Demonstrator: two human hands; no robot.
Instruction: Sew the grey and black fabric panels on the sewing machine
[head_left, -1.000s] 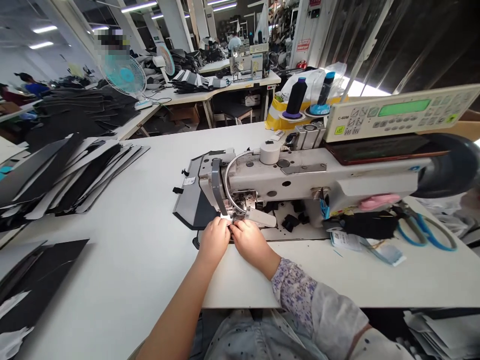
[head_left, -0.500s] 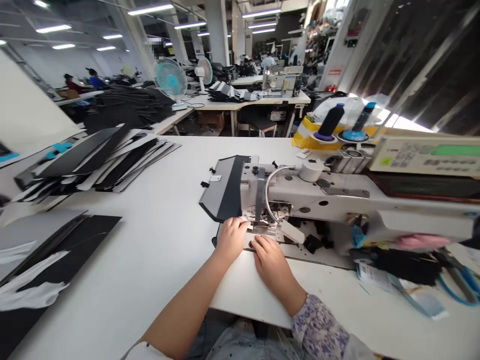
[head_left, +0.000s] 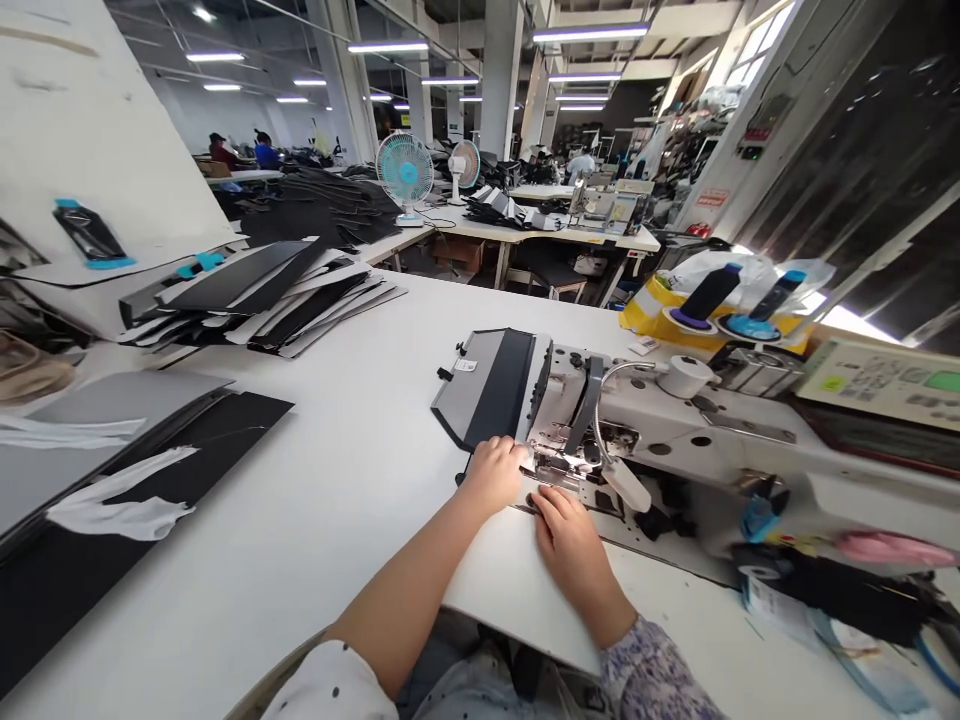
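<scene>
A grey and black fabric panel [head_left: 493, 385] with a small white label and black tabs lies on the table left of the sewing machine [head_left: 630, 415]. Its near end runs beneath my left hand [head_left: 495, 475], whose closed fingers hold it beside the presser foot [head_left: 559, 468]. A small white bit shows at those fingertips; I cannot tell what it is. My right hand [head_left: 576, 545] rests on the front of the machine bed, fingers stretched out, the tips close to the presser foot. Fingers of the left hand hide part of the panel's edge.
Stacked panels [head_left: 262, 290] lie at the far left, with black and grey sheets [head_left: 217, 450] nearer. Thread cones [head_left: 709, 295] stand behind the machine. Right of it are a control box [head_left: 885, 385], black cloth [head_left: 847, 590] and a blue tape roll [head_left: 862, 650]. Fans [head_left: 405, 170] stand beyond.
The camera has turned left and tilted up a little, so the scene sits further right. Both hands stay beside the presser foot, with little visible movement against the machine.
</scene>
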